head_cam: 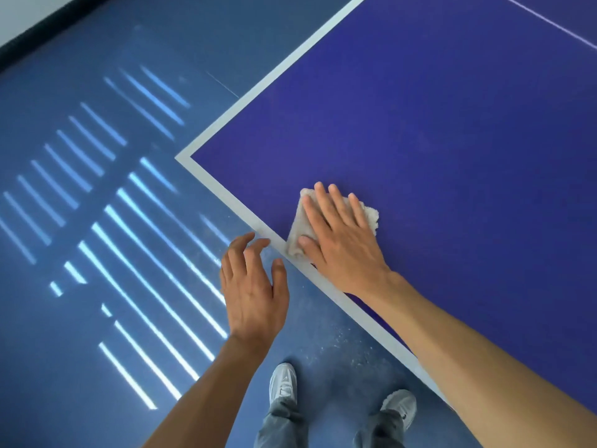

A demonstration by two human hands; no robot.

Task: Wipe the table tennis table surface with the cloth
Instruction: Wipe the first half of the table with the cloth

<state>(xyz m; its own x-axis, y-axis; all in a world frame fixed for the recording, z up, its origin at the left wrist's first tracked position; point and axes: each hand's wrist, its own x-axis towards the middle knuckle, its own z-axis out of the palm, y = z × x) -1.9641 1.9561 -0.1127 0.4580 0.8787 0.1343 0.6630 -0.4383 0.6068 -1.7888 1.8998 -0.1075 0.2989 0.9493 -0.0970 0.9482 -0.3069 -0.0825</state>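
so the right hand [339, 234] is lying flat on top of the cloth [370, 218], fingers straight and a bit spread, pressing it down onto the blue table [452, 140]. the cloth is a fluffy off-white thing, folded up, and it's sitting right by the near edge, not far from the corner, with its lower end overlapping the white border line [226, 192]. the thumb is resting on that lower end

the left hand [253, 289] is hanging out past the edge, over the floor [80, 302], fingers loosely curled and apart, gripping nothing. its fingertips are coming really close to the border, can't tell if they're actually touching

down below, two grey sneakers [283, 381] are standing on the floor beside the table, and stripes of light [135, 247] are falling across the floor on the left
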